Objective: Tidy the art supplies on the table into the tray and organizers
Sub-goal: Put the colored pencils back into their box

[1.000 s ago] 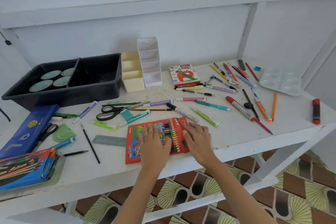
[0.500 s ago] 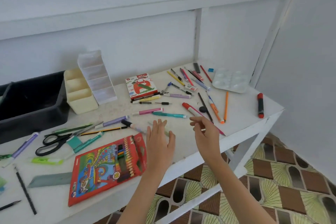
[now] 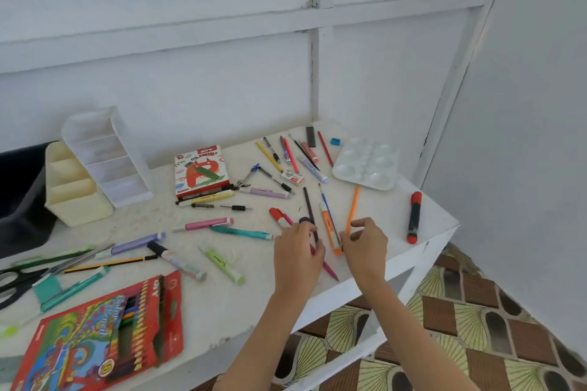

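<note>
Tray (image 3: 19,200): cropped at left edge.
Left hand (image 3: 298,252): fingers over pink pencil (image 3: 330,271), grip unclear.
Right hand (image 3: 365,244): thumb, forefinger parted beside orange pencil (image 3: 353,206).

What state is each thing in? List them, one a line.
Pencil box: flat, flap open.
Pastel box: flat, shut.
Cream organizer: visible slots empty.
White organizer: slots empty.
Scissors: blades shut.
Palette: wells empty.
Left hand: over red marker, grip hidden.
Right hand: fingertips at orange pencil, grip unclear.
</note>
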{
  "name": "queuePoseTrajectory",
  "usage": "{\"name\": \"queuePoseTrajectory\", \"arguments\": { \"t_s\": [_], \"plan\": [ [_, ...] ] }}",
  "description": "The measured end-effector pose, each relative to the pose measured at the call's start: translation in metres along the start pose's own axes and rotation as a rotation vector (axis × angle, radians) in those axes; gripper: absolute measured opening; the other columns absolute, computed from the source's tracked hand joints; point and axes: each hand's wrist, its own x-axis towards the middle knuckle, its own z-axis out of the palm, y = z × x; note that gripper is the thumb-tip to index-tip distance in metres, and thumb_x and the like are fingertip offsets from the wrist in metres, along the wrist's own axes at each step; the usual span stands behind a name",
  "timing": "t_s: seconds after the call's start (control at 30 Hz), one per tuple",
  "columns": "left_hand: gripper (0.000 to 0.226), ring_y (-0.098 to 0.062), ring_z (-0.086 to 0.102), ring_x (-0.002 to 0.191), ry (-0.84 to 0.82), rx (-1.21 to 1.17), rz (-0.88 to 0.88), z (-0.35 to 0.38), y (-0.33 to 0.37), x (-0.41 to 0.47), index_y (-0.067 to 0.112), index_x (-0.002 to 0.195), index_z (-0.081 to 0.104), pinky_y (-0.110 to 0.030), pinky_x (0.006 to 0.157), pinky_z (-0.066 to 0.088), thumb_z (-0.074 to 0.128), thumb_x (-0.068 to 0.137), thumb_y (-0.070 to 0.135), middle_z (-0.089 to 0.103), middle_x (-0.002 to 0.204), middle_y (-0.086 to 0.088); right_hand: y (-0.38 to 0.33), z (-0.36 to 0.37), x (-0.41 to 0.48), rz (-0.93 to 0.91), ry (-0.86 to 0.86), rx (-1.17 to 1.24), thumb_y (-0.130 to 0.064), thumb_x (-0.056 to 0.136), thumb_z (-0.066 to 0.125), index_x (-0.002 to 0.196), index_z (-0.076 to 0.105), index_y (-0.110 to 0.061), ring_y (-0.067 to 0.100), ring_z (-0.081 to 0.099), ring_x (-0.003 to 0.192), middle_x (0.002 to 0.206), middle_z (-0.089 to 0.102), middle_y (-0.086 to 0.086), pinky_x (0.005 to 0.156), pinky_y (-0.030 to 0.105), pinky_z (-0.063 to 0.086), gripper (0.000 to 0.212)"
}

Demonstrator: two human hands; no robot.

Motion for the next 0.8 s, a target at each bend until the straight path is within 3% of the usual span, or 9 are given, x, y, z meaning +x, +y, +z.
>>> {"name": "queuePoseTrajectory", "arguments": {
  "t_s": [0.17,0.33,0.47,0.57,0.63,0.7,0.8],
  "plan": [
    [0.022,-0.028,0.055,0.1,0.041,0.228,-0.106,0.024,0.007,0.007,0.017,0.093,0.064,-0.039,0.083,0.043,0.073,0.076,0.028,0.067,0.09,-0.001,0.002,0.001,0.004,-0.014,-0.052,-0.111,-0.016,0.085,0.062,0.114,0.053,-0.014,0.021,0.061,0.082,0.096,0.063,0.008,0.068,0.033,0.051,0.031],
    [0.023,-0.028,0.056,0.094,0.149,0.232,-0.208,0.033,0.012,0.011,0.015,0.093,0.066,-0.037,0.079,0.043,0.076,0.072,0.014,0.066,0.08,-0.003,0.004,-0.014,0.01,0.001,-0.019,-0.072,-0.017,0.081,0.063,0.108,0.066,-0.014,0.017,0.061,0.084,0.091,0.067,0.001,0.068,0.029,0.05,0.028],
    [0.024,-0.017,0.056,0.083,0.318,-0.022,-0.274,0.026,0.015,0.012,0.013,0.103,0.064,-0.029,0.075,0.041,0.069,0.08,0.013,0.066,0.083,0.001,0.002,-0.028,0.016,-0.048,0.018,0.124,-0.013,0.08,0.068,0.102,0.072,-0.009,0.006,0.059,0.069,0.082,0.069,0.0,0.058,0.008,0.041,0.023],
    [0.022,-0.007,0.058,0.078,0.49,-0.343,-0.292,0.004,0.024,0.014,0.016,0.103,0.062,-0.024,0.07,0.05,0.068,0.082,0.011,0.064,0.084,0.004,-0.005,-0.032,0.017,-0.037,-0.034,0.307,-0.01,0.081,0.067,0.097,0.073,-0.011,0.013,0.064,0.071,0.079,0.07,0.002,0.07,0.024,0.055,0.017],
    [0.023,-0.008,0.06,0.08,0.596,-0.506,-0.327,-0.015,0.026,0.017,0.016,0.103,0.062,-0.014,0.068,0.047,0.068,0.082,0.009,0.064,0.085,0.003,-0.012,-0.03,0.014,-0.004,-0.086,0.431,-0.006,0.084,0.064,0.095,0.073,-0.011,0.015,0.065,0.069,0.076,0.07,0.003,0.073,0.031,0.057,0.015],
    [0.023,-0.005,0.061,0.079,0.699,-0.623,-0.335,-0.037,0.025,0.019,0.012,0.104,0.064,-0.008,0.069,0.044,0.067,0.083,0.007,0.066,0.087,0.001,-0.021,-0.027,0.009,0.018,-0.145,0.541,-0.004,0.086,0.062,0.096,0.073,-0.01,0.013,0.064,0.066,0.075,0.069,0.003,0.071,0.026,0.056,0.016],
    [0.013,0.0,0.058,0.079,0.803,-0.667,-0.286,-0.068,0.012,0.016,0.012,0.099,0.065,-0.014,0.075,0.047,0.064,0.087,0.009,0.062,0.089,0.003,-0.037,-0.019,-0.004,0.043,-0.227,0.688,-0.003,0.087,0.062,0.095,0.071,-0.015,0.011,0.065,0.069,0.078,0.069,0.005,0.075,0.021,0.054,0.017]
  ]
}}
